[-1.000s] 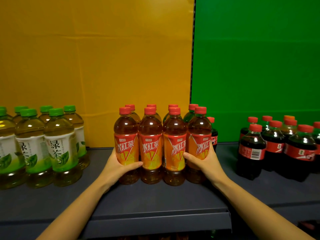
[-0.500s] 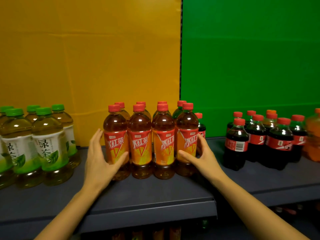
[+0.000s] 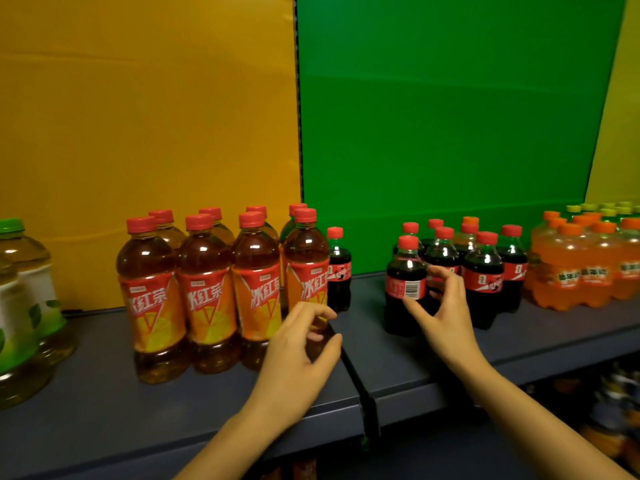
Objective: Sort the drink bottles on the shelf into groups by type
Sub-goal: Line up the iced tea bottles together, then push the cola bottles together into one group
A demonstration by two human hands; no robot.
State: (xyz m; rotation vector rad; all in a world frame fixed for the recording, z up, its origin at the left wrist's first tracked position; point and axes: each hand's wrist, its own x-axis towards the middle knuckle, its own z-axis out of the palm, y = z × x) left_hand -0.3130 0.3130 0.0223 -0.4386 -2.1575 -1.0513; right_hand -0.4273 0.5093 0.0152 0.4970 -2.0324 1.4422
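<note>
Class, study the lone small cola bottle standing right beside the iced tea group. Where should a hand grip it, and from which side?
Probably the lone cola bottle by its neck and red cap, from above: an iced tea bottle crowds its left and hides part of its body, while the top stands clear.

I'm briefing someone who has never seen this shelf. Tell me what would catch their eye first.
The red-capped iced tea bottles stand in a tight block at centre, against the yellow panel that meets a green panel. To the right are dark cola bottles, then orange soda bottles. The left hand and right hand reach in, fingers open, holding nothing.
</note>
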